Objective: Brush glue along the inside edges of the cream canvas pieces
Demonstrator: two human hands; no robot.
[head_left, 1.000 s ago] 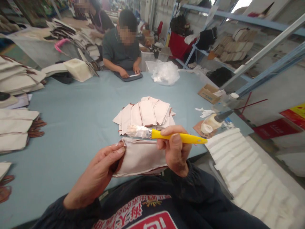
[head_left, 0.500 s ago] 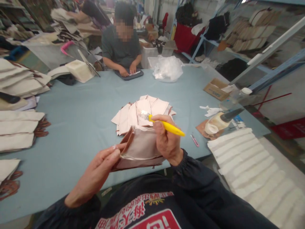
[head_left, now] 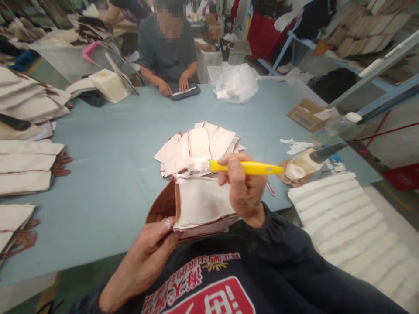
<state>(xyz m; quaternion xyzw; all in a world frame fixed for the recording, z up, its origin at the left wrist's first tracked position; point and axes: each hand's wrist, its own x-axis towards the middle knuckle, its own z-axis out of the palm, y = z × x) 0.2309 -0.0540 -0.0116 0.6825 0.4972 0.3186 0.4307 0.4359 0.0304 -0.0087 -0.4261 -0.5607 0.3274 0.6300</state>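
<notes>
My left hand (head_left: 153, 246) pinches the lower left edge of a cream and brown fabric piece (head_left: 203, 200), whose brown side gapes open at the left. In my right hand (head_left: 244, 185) is a brush (head_left: 258, 168) with a yellow handle, held nearly level. Its whitish bristles lie just above the top edge of the piece, at the left; whether they touch it I cannot tell. Behind the brush, a fanned pile of cream pieces with brown edges (head_left: 199, 141) rests on the blue-green table (head_left: 108, 174).
Stacks of cream pieces (head_left: 26, 168) line the left side. At the right are a glue-stained container (head_left: 299, 168), a cardboard box (head_left: 306, 115), pink snips (head_left: 271, 189) and a row of cream strips (head_left: 340, 213). Across the table a person (head_left: 168, 52) handles a dark flat piece.
The brush has swung to nearly level and its handle has moved right. The fabric piece has turned, its brown side now gaping wider, and my left hand sits lower. The view has shifted slightly.
</notes>
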